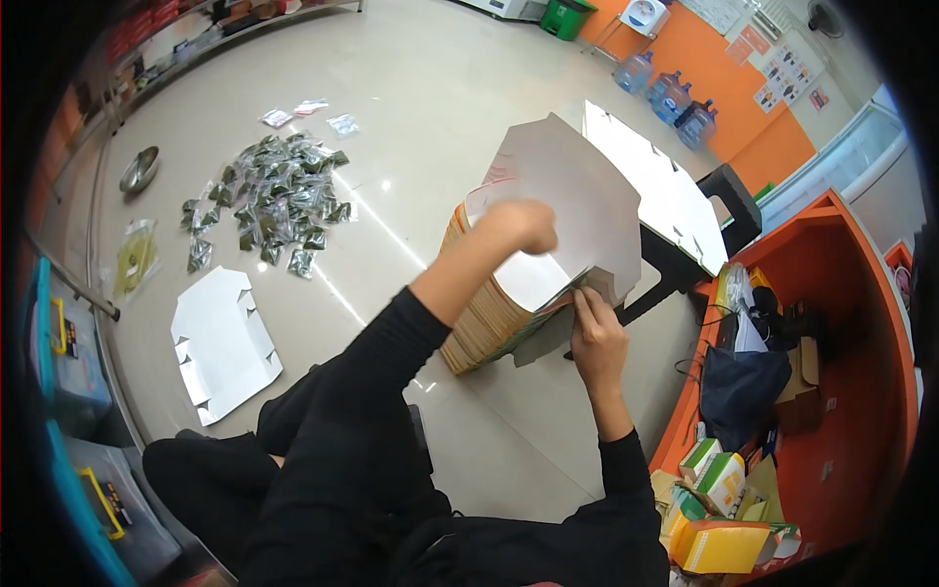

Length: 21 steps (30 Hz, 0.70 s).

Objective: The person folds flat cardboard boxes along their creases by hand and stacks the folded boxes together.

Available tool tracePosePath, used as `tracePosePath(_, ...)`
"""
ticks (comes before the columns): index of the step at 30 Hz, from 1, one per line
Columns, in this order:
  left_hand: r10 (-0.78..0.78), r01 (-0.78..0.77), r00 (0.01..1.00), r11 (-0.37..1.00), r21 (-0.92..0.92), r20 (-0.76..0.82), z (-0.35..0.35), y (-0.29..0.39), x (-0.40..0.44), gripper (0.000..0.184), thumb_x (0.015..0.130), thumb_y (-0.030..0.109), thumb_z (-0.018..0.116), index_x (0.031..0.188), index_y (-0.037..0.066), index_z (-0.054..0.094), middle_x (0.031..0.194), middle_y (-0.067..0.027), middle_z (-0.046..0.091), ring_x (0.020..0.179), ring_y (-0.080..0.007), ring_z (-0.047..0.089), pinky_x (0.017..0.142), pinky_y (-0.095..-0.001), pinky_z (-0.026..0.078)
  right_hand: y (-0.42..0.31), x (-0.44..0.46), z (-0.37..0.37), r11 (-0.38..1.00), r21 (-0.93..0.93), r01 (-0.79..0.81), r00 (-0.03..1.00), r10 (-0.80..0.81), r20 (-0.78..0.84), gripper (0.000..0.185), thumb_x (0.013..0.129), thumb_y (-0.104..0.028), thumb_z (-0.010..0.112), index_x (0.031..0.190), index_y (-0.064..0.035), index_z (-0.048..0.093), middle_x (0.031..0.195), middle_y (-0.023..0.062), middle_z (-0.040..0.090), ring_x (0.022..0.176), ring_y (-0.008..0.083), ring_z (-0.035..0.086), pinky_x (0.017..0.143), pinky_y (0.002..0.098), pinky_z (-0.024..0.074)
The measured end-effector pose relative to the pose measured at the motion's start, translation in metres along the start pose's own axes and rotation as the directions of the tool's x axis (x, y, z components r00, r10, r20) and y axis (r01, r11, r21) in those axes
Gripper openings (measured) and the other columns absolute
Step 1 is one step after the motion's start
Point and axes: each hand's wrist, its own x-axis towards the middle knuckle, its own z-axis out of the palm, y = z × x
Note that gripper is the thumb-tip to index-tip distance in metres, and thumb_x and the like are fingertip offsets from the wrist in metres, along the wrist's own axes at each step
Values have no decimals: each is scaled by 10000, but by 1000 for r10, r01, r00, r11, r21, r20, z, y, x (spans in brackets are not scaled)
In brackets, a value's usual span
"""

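Note:
A tall stack of flat cardboard box blanks [479,323] stands on the floor in front of me, printed edges showing. On top a blank lies with its plain inner face up, and its large panel [577,176] rises at the far side. My left hand [520,227] is over this blank with its fingers curled closed, slightly blurred; anything inside them is hidden. At the blank's right edge, my right hand [599,338] pinches a small folded flap [599,281] between thumb and fingers.
Many small clear bags of dark green contents [274,196] lie on the floor to the left. Nearer is a white cut blank [225,342]. More white blanks [650,186] rest on a black stool [729,205]. An orange shelf unit [851,391] stands right, plastic bins [112,499] left.

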Motion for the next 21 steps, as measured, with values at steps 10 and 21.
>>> tracePosePath(10,-147,125,938,988,-90,-313,5,-79,20,332,802,165,469,1122,109,533,994,-149,593,907,-310,570,781,-401,455,-11,24,-20,815,493,-304,941,337,24,249,789,-67,528,1026,4,550,977,100,567,755,251,566,653,296,478)
tracePosePath(21,-146,185,957,973,139,-250,-9,-81,11,515,689,-24,490,1138,218,560,932,-136,611,836,-303,594,719,-373,490,-19,52,-9,806,292,-514,855,510,96,302,775,-189,516,994,11,568,946,131,560,859,314,561,694,374,464)
